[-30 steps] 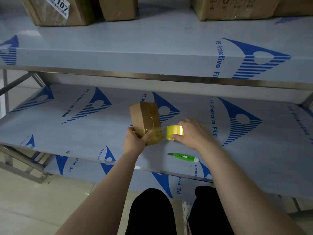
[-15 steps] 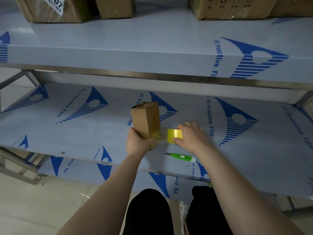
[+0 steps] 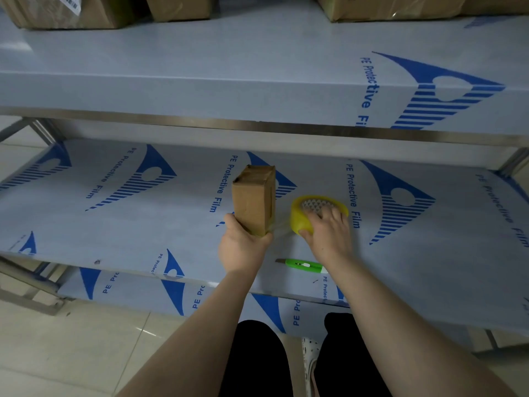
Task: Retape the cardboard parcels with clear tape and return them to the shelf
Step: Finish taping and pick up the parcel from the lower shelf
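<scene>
While wrapping is underway, shelf (image 3: 114, 224): middle tier carries the work
Box (image 3: 253, 199): upright, left hand (image 3: 243, 247) grips its lower end; best held firm
Roll (image 3: 300, 222): just beside, right hand (image 3: 329, 233) grips it; pull taut, lay flat
Knife (image 3: 303, 265): near right wrist, not obstructing

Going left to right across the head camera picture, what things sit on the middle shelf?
A small brown cardboard parcel, gripped by the left hand → yellow roll of clear tape, held by the right hand. The green utility knife overlaps the roll, so skipped.
</scene>
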